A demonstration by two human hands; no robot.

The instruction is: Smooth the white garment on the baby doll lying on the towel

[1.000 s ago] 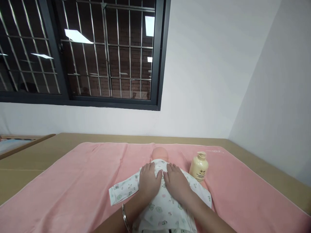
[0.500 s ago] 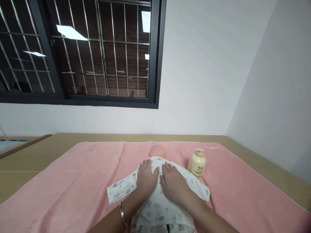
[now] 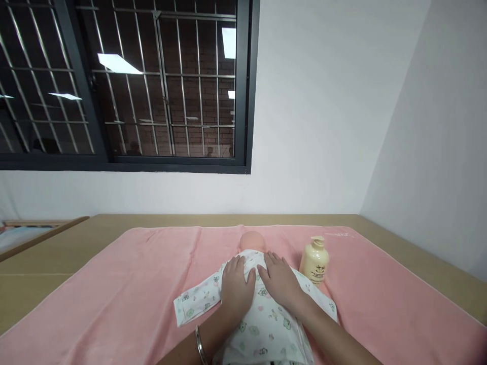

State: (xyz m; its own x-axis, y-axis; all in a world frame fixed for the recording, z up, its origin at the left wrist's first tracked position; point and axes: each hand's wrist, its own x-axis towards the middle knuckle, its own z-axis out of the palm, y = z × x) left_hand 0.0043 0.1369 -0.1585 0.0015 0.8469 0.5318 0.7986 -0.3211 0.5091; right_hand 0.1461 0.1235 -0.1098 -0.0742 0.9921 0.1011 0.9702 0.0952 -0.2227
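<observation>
A baby doll with a bald head (image 3: 252,241) lies stretched out, head away from me, in a white long-sleeved top (image 3: 262,324) printed with small green and pink figures. My left hand (image 3: 237,286) rests flat on the left of its upper torso, fingers extended toward the shoulder. On the other side my right hand (image 3: 280,281) also lies flat near the shoulder, thumb pointing inward. Neither hand grasps anything. A cream-yellow pump bottle (image 3: 315,262) stands upright just beyond the doll's right-hand sleeve. The doll's face is not visible.
Beneath the doll a pink blanket (image 3: 133,284) covers much of a tan tabletop (image 3: 49,263). White walls (image 3: 312,126) rise behind and at the right. A dark-framed window (image 3: 163,165) with metal bars is at the back left. A silver bangle (image 3: 200,344) circles my left wrist.
My right hand has slid up and outward over the top toward the shoulder. My left hand stays at about the same place on the doll. The camera view has shifted slightly.
</observation>
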